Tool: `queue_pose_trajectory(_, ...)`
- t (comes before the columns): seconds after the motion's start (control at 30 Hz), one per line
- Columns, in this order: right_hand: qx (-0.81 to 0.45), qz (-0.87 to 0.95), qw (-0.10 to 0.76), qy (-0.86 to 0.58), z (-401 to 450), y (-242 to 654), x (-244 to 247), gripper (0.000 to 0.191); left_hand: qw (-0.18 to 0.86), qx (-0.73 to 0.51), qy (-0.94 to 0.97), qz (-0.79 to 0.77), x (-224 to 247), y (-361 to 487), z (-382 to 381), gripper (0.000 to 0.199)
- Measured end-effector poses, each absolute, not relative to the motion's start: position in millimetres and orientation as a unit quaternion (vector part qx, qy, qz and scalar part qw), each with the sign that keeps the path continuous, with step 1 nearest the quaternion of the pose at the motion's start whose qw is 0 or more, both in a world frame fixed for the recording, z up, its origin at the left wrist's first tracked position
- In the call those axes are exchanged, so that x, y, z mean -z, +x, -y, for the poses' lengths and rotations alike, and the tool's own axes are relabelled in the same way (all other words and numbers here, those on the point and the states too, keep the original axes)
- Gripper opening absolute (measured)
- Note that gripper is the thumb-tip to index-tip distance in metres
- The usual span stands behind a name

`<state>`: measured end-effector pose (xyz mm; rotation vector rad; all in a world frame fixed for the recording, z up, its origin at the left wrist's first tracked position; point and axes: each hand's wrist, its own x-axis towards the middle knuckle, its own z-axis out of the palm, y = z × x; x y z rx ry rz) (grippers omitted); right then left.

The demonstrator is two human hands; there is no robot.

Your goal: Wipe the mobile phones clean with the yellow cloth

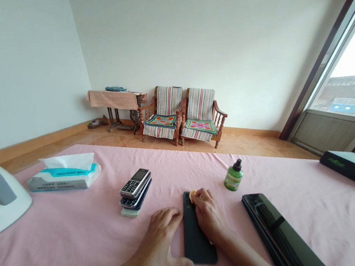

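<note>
A dark smartphone [198, 245] lies on the pink cloth, its back and camera lenses facing up. My right hand [209, 214] rests over its upper right side, fingers closed on a small peach-coloured cloth [193, 195] that touches the camera area. Most of that cloth is hidden by the fingers. Along the phone's left edge lies my left hand [160, 240], its fingers stretched out and its thumb apart near the lower edge. It grips nothing. A green spray bottle [233, 177] with a black top stands beyond my right hand.
Left of centre sits a stack of keypad phones [135, 186]; at right, a stack of large dark-screened devices [279, 228]. A tissue pack [63, 179], a white appliance with a grey handle [2, 198] and a black box [353, 173] are on the pink tablecloth [81, 240].
</note>
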<state>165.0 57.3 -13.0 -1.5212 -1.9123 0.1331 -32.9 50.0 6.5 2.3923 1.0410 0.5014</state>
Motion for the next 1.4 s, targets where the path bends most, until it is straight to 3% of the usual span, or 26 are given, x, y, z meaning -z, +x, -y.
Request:
queue_pose_trajectory(0.23, -0.109, 0.79, 0.318, -0.513, -7.9, 150.6, 13.5, 0.052, 0.236, -0.191, 0.871, -0.386, -8.0, -29.3, -48.8, 0.091)
queue_pose_trajectory(0.5, -0.075, 0.755, 0.338, -0.556, -54.9, 155.3, 8.3, 0.046, 0.234, -0.189, 0.878, -0.373, -4.5, -33.9, -51.2, 0.094)
queue_pose_trajectory(0.7, -0.097, 0.775, 0.32, -0.536, -29.8, 150.4, 10.1, 0.054, 0.246, -0.195, 0.871, -0.377, -4.0, -31.9, -51.6, 0.095)
queue_pose_trajectory(1.03, -0.081, 0.752, 0.346, -0.556, -72.9, 154.0, 8.3, 0.039, 0.246, -0.176, 0.872, -0.384, -6.0, -33.7, -51.7, 0.088)
queue_pose_trajectory(1.27, -0.116, 0.79, 0.323, -0.507, -14.9, 147.8, 11.2, 0.052, 0.261, -0.204, 0.862, -0.383, -1.4, -31.8, -53.1, 0.09)
queue_pose_trajectory(1.4, -0.09, 0.822, 0.313, -0.468, 18.7, 146.9, 27.0, 0.047, 0.253, -0.213, 0.861, -0.386, 0.1, -30.2, -51.9, 0.083)
